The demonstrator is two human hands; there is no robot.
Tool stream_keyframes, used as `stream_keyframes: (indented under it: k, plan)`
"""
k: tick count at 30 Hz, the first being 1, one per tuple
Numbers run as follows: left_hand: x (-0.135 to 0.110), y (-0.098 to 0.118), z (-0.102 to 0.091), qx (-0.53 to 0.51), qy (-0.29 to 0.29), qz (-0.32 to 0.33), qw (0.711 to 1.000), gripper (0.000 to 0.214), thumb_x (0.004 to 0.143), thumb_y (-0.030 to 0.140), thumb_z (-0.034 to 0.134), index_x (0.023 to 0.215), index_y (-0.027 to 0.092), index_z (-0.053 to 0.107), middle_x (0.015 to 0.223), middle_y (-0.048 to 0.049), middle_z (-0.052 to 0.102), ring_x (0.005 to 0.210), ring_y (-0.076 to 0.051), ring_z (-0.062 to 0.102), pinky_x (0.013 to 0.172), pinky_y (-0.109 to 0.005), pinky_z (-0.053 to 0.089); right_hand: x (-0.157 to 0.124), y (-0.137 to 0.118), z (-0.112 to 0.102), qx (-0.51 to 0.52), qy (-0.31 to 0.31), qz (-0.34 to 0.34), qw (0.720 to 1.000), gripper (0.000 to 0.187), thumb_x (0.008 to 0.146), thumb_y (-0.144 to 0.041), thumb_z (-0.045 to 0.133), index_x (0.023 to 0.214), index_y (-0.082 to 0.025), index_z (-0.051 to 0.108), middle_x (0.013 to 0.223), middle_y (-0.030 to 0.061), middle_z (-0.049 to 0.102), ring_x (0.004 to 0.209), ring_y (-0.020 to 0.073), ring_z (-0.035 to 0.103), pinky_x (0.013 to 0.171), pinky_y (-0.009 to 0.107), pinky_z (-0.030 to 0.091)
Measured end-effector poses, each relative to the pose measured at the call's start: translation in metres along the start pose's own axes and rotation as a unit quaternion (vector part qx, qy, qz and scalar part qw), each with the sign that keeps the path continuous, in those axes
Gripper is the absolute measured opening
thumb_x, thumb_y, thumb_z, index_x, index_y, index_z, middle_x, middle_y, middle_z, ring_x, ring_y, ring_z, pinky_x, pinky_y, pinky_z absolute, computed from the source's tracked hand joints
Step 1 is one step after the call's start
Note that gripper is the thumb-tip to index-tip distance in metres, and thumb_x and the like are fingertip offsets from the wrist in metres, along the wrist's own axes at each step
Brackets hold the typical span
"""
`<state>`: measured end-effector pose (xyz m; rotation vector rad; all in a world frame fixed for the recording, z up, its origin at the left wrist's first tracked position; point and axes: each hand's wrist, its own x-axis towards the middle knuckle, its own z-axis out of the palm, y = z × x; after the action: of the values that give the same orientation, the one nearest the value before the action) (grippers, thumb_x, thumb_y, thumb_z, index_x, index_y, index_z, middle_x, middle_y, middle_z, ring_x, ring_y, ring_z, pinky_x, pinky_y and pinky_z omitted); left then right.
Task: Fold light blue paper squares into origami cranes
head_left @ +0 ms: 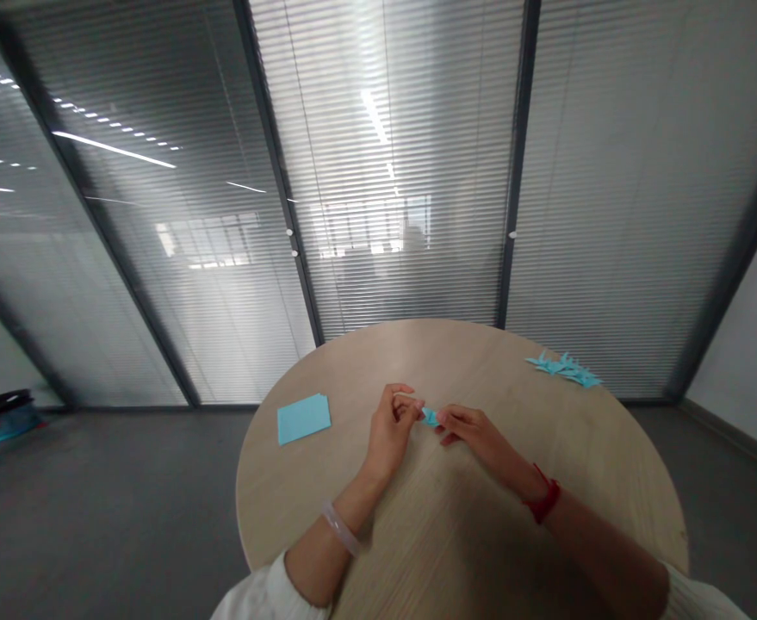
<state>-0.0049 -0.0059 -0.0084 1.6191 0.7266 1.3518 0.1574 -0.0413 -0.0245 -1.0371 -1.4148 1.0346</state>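
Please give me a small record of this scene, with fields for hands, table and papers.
left hand: pinches small folded light-blue paper piece
right hand: pinches the same piece's other end
surface: round light wooden table
left side: stack of flat light-blue paper squares
far right edge: group of folded light-blue paper figures
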Motion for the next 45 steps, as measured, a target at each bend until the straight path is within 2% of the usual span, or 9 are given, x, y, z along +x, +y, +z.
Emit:
stream_keyframes:
  k: [8,16,20,26,29,33,38,45]
  plan:
    - [0.001,0.009,0.001,-0.058,0.047,-0.020,0.997,0.030,0.077,0.036,0.064,0.094,0.020,0.045,0.071,0.0050,0.059,0.065,-0.012,0.061,0.064,-0.026,0.052,-0.011,-0.013,-0.001,0.162,-0.054,0.040,0.985,0.031,0.076,-0.045,0.068,0.085,-0.016,0.071,0.087,0.0052,0.063,0.083,0.0185,0.061,0.071,0.029,0.051]
    - [0.002,0.009,0.000,-0.085,0.070,-0.036,0.993,0.029,0.077,0.036,0.064,0.093,0.021,0.045,0.073,0.0051,0.053,0.067,-0.010,0.056,0.065,-0.025,0.053,-0.013,-0.015,-0.004,0.200,-0.093,0.054,0.974,0.026,0.078,-0.038,0.070,0.094,-0.018,0.072,0.091,0.0047,0.065,0.083,0.0160,0.061,0.075,0.027,0.049]
    - [0.002,0.007,-0.001,-0.092,0.081,-0.037,0.992,0.028,0.077,0.036,0.063,0.093,0.021,0.044,0.074,0.0048,0.052,0.069,-0.011,0.055,0.065,-0.025,0.053,-0.014,-0.018,-0.002,0.205,-0.090,0.067,0.972,0.029,0.075,-0.038,0.073,0.095,-0.017,0.073,0.091,0.0052,0.068,0.080,0.0147,0.062,0.075,0.027,0.048]
    - [0.002,0.005,-0.001,-0.096,0.075,-0.047,0.991,0.029,0.079,0.039,0.061,0.095,0.021,0.044,0.075,0.0052,0.050,0.067,-0.011,0.056,0.063,-0.026,0.054,-0.011,-0.015,0.000,0.205,-0.048,0.076,0.975,0.032,0.067,-0.037,0.079,0.090,-0.015,0.074,0.083,0.0045,0.070,0.073,0.0149,0.062,0.074,0.030,0.048]
    - [0.002,0.005,-0.001,-0.072,0.069,-0.031,0.995,0.026,0.081,0.038,0.058,0.095,0.022,0.043,0.074,0.0052,0.051,0.067,-0.011,0.056,0.064,-0.027,0.053,-0.011,-0.016,0.000,0.197,-0.031,0.044,0.979,0.031,0.072,-0.043,0.074,0.088,-0.015,0.073,0.083,0.0054,0.069,0.074,0.0161,0.062,0.074,0.032,0.048]
    - [-0.002,0.007,0.002,0.019,0.056,0.017,0.998,0.016,0.086,0.030,0.053,0.097,0.021,0.044,0.077,0.0031,0.055,0.070,-0.012,0.058,0.067,-0.025,0.050,-0.012,-0.020,0.001,0.174,-0.048,0.027,0.983,0.035,0.077,-0.049,0.067,0.084,-0.016,0.069,0.089,0.0065,0.068,0.081,0.0184,0.063,0.074,0.033,0.050]
    - [-0.008,0.009,0.006,0.097,0.031,0.043,0.994,0.014,0.087,0.025,0.050,0.100,0.021,0.045,0.085,-0.0002,0.058,0.077,-0.013,0.060,0.073,-0.027,0.049,-0.011,-0.021,0.006,0.168,-0.038,0.046,0.984,0.035,0.066,-0.047,0.076,0.082,-0.020,0.059,0.087,0.0017,0.065,0.083,0.0187,0.063,0.073,0.033,0.052]
    - [-0.010,0.009,0.007,0.121,0.019,0.052,0.991,0.014,0.088,0.023,0.050,0.100,0.021,0.046,0.087,-0.0012,0.059,0.081,-0.014,0.060,0.073,-0.028,0.049,-0.009,-0.020,0.007,0.155,-0.028,0.060,0.986,0.037,0.062,-0.041,0.080,0.077,-0.021,0.054,0.081,-0.0009,0.064,0.083,0.0177,0.063,0.073,0.032,0.052]
